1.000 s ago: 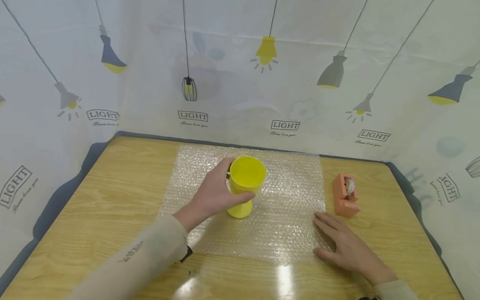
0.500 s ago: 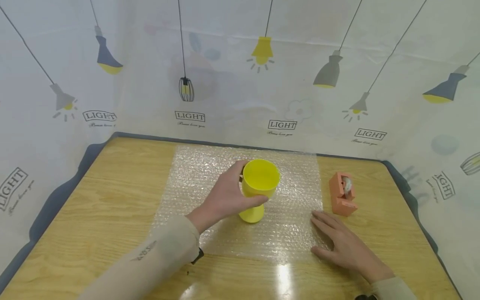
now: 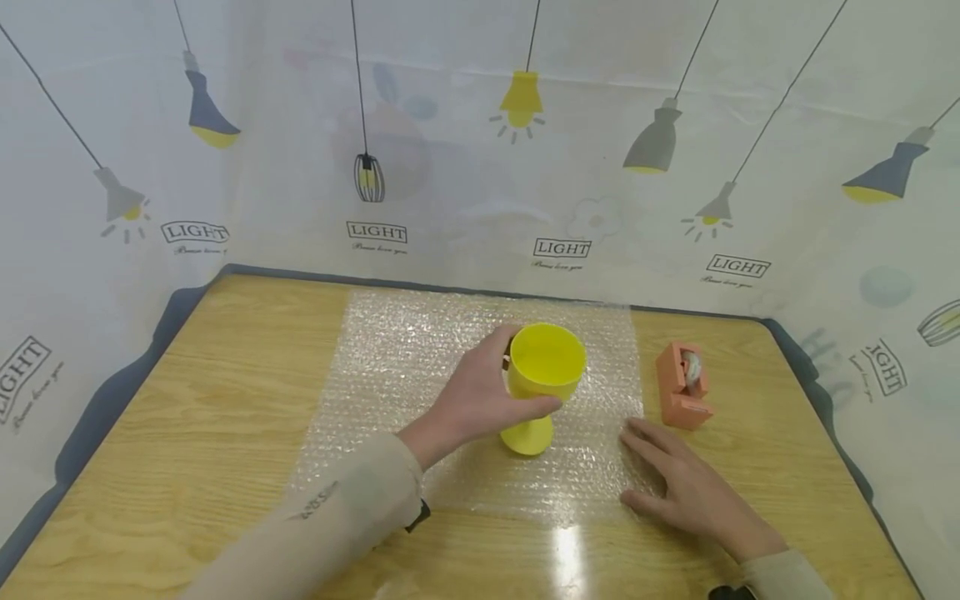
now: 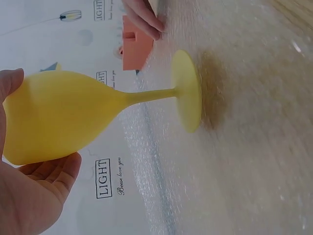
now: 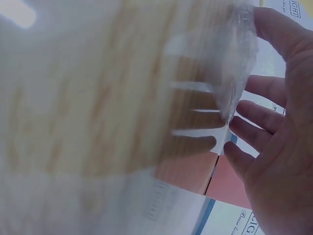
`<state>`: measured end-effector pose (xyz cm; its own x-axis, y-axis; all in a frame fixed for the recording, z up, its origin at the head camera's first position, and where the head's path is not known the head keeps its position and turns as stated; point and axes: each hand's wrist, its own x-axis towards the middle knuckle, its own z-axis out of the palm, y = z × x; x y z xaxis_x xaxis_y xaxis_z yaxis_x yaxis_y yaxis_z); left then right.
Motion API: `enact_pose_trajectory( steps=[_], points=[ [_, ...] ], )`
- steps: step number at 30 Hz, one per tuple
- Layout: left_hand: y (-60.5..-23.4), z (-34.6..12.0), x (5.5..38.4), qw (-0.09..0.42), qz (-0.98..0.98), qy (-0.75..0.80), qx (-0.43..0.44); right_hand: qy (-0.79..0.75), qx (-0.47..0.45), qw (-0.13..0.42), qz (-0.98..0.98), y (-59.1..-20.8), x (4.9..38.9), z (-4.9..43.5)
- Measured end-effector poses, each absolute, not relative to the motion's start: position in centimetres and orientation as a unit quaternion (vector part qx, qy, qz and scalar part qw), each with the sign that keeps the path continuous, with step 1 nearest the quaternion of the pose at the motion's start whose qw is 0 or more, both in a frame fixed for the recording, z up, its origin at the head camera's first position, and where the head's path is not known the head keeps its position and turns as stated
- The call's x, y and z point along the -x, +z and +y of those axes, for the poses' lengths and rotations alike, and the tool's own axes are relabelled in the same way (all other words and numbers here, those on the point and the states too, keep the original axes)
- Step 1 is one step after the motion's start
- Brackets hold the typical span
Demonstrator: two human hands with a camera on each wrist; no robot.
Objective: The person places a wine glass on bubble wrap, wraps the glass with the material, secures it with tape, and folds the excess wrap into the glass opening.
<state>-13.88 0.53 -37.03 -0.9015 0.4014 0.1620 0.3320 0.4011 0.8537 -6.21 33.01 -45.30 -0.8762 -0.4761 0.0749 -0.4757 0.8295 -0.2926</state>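
Wooden table (image 3: 202,367), yellow goblet (image 3: 545,377), left hand (image 3: 483,392) curled round its bowl, right hand (image 3: 690,496) relaxed

You've got the goblet (image 3: 547,371) by its bowl: plain matte yellow inside and out, deep rounded cup, slim stem, flat round foot. Roughly upright, mouth up, rim round and whole where you can see it. Foot is over the bubble wrap (image 3: 375,375), right of its middle and toward the near edge. Left wrist view puts a dark patch on the wrap just below the foot; can't tell you if they touch. Wrap is a single clear sheet, roughly rectangular, spread flat on the wooden table (image 3: 217,392); you can see bubble texture, bright glints and wood tone coming through.
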Motion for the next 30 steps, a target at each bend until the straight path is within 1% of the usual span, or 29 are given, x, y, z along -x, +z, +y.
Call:
enact_pose_trajectory(
  steps=[13, 24, 30],
  points=[
    [-36.6, 2.7, 13.2, 0.066, 0.834, 0.503, -0.217, -0.157, 0.238, 0.008, 0.958, -44.9, 6.3, 33.3],
    [-36.3, 4.1, 12.8, 0.076, 0.834, 0.501, -0.219, -0.188, 0.203, 0.053, 0.96, -44.3, 6.5, 34.0],
    [-36.3, 4.7, 12.8, 0.082, 0.83, 0.507, -0.217, -0.187, 0.225, 0.05, 0.955, -43.9, 6.5, 34.1]
  ],
)
